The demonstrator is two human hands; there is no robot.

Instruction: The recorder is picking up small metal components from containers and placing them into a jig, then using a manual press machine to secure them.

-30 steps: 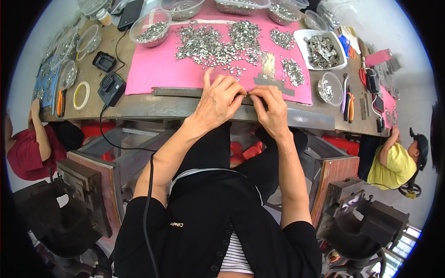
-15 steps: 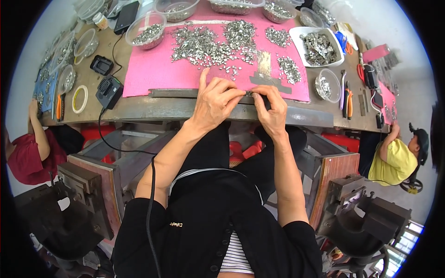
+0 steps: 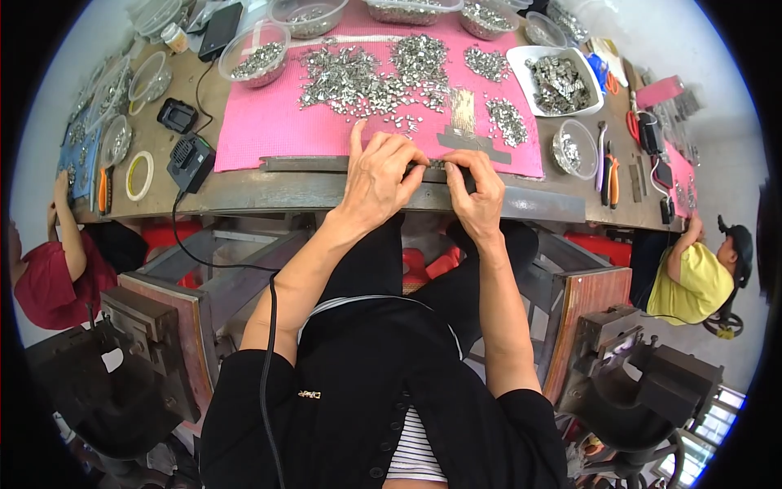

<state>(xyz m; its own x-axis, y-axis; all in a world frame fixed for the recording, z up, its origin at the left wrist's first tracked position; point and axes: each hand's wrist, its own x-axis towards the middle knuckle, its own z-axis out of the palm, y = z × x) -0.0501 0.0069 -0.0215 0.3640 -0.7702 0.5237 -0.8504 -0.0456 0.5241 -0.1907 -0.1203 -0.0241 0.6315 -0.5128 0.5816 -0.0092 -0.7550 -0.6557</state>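
At the front edge of the pink mat (image 3: 252, 122), both hands meet over a long dark metal bar (image 3: 303, 164). My left hand (image 3: 376, 175) is closed in a pinch above it, thumb and fingertips together. Close by on the right, my right hand (image 3: 479, 191) also pinches, thumb against curled fingers. A tiny dark piece may sit between the two hands, but it is too small to name. Beyond them lies a large heap of small silvery metal pieces (image 3: 342, 77). A bundle of thin brass-coloured pins (image 3: 463, 110) rests by a flat grey metal plate (image 3: 474, 145).
Clear tubs (image 3: 254, 55) of metal parts line the back. A white tray (image 3: 560, 81) stands right, near a round tub (image 3: 574, 149) and orange-handled pliers (image 3: 612, 181). Left are a black charger (image 3: 192, 163) and its cable. Two people work at either side.
My left fingertips have drawn back slightly to the left, widening the gap between the hands. The right hand has barely moved.
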